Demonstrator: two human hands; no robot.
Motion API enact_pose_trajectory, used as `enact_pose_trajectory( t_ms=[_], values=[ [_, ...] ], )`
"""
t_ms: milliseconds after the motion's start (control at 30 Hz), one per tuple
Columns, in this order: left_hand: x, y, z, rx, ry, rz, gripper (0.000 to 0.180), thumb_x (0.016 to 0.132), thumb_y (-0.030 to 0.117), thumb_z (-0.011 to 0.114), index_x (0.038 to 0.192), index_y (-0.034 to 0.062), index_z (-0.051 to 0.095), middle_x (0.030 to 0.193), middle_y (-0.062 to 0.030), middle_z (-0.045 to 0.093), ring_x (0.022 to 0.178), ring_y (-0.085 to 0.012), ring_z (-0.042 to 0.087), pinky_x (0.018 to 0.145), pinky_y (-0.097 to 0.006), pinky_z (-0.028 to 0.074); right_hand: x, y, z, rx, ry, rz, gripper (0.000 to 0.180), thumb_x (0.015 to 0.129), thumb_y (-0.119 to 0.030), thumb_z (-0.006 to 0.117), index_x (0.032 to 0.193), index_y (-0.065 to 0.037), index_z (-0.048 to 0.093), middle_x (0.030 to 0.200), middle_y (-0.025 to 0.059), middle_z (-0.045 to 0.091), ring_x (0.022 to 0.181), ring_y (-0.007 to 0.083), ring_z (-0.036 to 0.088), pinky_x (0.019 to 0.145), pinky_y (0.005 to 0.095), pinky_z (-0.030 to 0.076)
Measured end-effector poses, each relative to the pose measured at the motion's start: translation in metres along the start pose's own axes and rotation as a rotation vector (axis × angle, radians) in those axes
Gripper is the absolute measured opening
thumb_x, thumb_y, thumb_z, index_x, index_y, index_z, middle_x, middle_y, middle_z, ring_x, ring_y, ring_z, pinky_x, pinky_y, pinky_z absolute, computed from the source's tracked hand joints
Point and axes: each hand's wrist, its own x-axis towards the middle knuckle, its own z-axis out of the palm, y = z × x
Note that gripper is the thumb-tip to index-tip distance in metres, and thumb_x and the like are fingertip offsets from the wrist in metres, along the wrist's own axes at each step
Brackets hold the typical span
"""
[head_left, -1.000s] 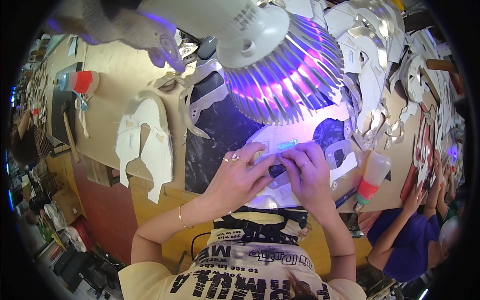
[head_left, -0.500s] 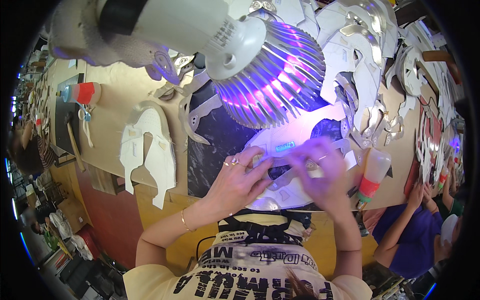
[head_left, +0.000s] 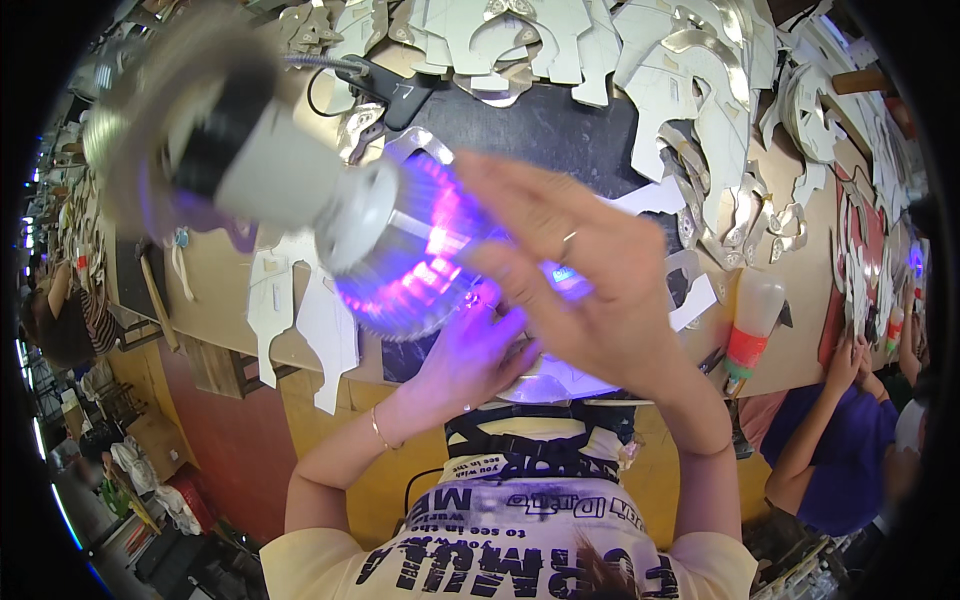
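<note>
A lamp (head_left: 400,245) with a finned metal head glows purple in front of me, blurred by motion. My right hand (head_left: 590,275) is at its right rim, fingers stretched along the far side and thumb nearer me, seemingly gripping it. My left hand (head_left: 475,350) is below the lamp in purple light, fingers bent on a white and silver cut piece (head_left: 560,383), like a shoe upper. Both the lamp and my right hand hide much of that piece. A small blue-lit label (head_left: 563,272) shows between my right hand's thumb and fingers.
Several white and silver cut pieces (head_left: 690,110) lie piled at the far right. Two-legged white pieces (head_left: 325,340) lie at left. A bottle with a red band (head_left: 752,325) stands right. A hammer (head_left: 153,295) lies far left. Another person (head_left: 840,440) works at right.
The lamp has moved left and nearer me, uncovering the dark mat behind it. My right hand has left the piece and moved up to the lamp. My left hand stays low.
</note>
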Motion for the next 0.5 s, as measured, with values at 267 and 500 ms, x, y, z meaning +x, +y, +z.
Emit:
enact_pose_trajectory(
  t_ms=[267, 500],
  values=[
    [-0.003, -0.001, 0.001, 0.111, 0.031, 0.058, 0.055, 0.084, 0.018, 0.075, 0.132, 0.0039, 0.054, 0.107, -0.0162, 0.062, 0.08, -0.0307, 0.063, 0.071, -0.044, 0.054, -0.012, 0.008, -0.029, -0.062, 0.021, 0.032, 0.045, 0.086, -0.02, 0.075, 0.125, 0.001, 0.064, 0.128, 0.0185, 0.063, 0.116, 0.029, 0.063, 0.098, 0.0355, 0.048],
    [-0.003, 0.002, 0.005, 0.066, 0.063, -0.068, 0.053, 0.077, 0.015, 0.082, 0.125, 0.0054, 0.062, 0.129, -0.0171, 0.05, 0.094, -0.028, 0.062, 0.085, -0.038, 0.053, -0.064, 0.029, -0.023, -0.197, -0.107, 0.396, 0.034, 0.075, -0.02, 0.082, 0.104, -0.007, 0.07, 0.099, 0.0076, 0.064, 0.096, 0.0233, 0.064, 0.083, 0.0375, 0.05]
  ],
)
